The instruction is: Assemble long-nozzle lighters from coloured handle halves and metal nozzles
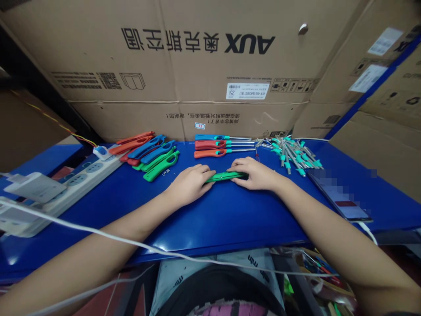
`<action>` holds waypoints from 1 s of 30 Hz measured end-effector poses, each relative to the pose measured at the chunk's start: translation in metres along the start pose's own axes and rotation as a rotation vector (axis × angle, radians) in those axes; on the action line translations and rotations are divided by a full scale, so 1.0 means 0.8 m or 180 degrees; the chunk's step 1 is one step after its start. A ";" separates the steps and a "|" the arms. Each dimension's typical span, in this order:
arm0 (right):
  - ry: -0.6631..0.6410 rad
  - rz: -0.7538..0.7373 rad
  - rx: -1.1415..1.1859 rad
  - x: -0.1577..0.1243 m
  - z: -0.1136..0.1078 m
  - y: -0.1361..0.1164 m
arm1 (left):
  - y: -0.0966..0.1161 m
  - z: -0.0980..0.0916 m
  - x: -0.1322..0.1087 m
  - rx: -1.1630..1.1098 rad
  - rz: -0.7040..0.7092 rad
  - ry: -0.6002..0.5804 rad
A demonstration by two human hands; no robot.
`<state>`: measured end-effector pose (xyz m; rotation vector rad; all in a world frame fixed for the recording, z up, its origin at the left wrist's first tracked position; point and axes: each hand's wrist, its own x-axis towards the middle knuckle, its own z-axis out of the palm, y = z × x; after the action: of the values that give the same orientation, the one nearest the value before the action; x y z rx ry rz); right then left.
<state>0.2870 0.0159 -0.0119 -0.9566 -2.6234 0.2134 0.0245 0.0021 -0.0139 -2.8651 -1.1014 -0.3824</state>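
Both of my hands hold a green lighter handle (222, 177) level above the blue table. My left hand (191, 183) pinches its left end, and my right hand (250, 173) closes round the right end, so both ends are partly hidden. Just beyond lie a few long-nosed lighters with metal tubes: a blue one (210, 138), a red one (210, 145) and an orange one (209, 153). To the left is a pile of loose handles in green (154, 172), blue (149, 147) and orange (131, 144). Metal tubes with teal triggers (291, 153) are heaped on the right.
A white power strip (82, 177) with a charger (36, 188) stands at the left. A white cable (158, 251) crosses in front of my body. At the right lies a phone (342, 199), plugged in. Cardboard (197, 70) walls the back; a cluttered bin (325, 281) sits below.
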 end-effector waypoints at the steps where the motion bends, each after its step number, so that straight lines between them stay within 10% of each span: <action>1: 0.0058 -0.0007 -0.0010 0.000 -0.001 0.001 | -0.003 0.002 0.000 -0.0051 -0.0002 0.0071; 30: 0.0346 -0.0159 0.0386 0.000 0.001 0.009 | -0.008 0.002 0.001 -0.0573 -0.0212 0.0136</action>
<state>0.2912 0.0211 -0.0141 -0.8373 -2.5009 0.2961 0.0209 0.0075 -0.0152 -2.9623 -1.2164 -0.5718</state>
